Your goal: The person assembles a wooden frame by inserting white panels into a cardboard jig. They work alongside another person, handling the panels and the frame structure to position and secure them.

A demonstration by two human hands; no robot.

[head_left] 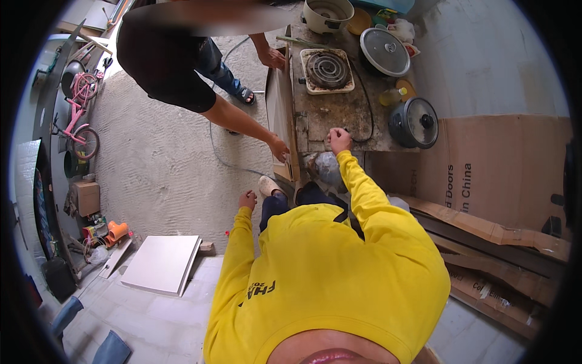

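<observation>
My right hand (339, 140) is closed at the near edge of a worn worktable (327, 115); what its fingers hold, if anything, is hidden. Beside it, a black cord (371, 115) curves from the coil hot plate (328, 70) toward my wrist. A clear plastic bag (329, 169) hangs just below this hand. Low over the floor, my left hand (247, 199) has its fingers curled, with nothing visible in them. Across from me, a person in a black shirt has both hands on a long, flat brown panel (280, 112) standing along the table's left side.
Lidded pots (413, 123) and a rice cooker (328, 15) stand on the table. Large cardboard sheets (503, 170) lean at the right. Pale tiles (162, 264) are stacked on the floor at my left. Farther off is a pink bicycle (77, 115); a hose (219, 151) crosses the floor.
</observation>
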